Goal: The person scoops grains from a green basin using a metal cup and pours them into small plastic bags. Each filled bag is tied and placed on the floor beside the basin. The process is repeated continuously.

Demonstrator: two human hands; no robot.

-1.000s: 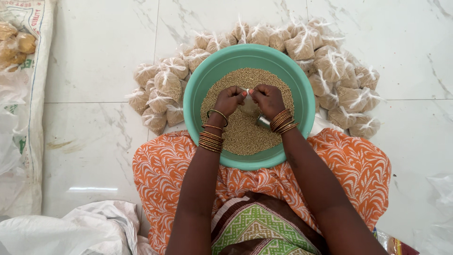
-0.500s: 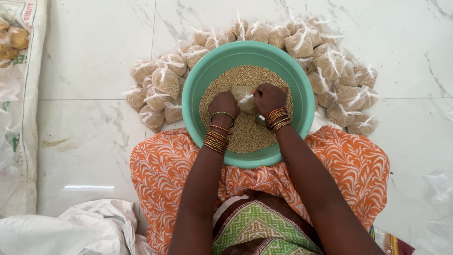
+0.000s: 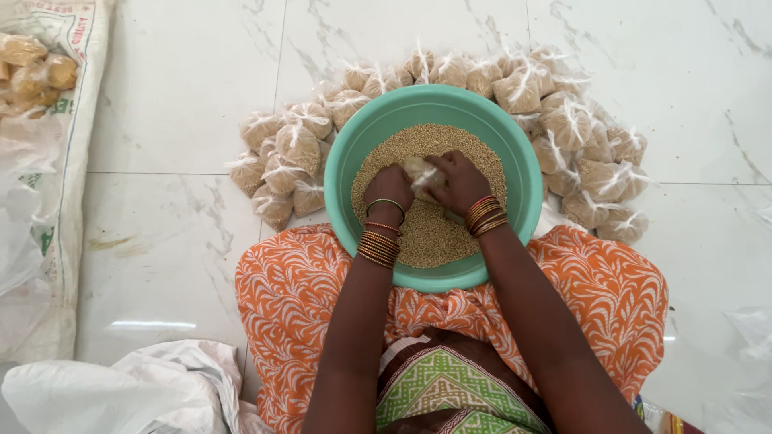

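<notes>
A teal basin rests against my lap, holding a heap of small tan grain. Over the grain, my left hand and my right hand both grip a small clear plastic pouch filled with grain, pressed between them. Both wrists wear stacks of bangles. Around the far rim of the basin lie several tied pouches of grain, curving from the left side to the right side.
A woven white sack lies along the left edge with more filled pouches on it. A crumpled white plastic bag sits at the bottom left. The floor is white marble tile.
My hands have closed together around the pouch and dropped lower onto the grain; a second ago the fingers were pinching at its top.
</notes>
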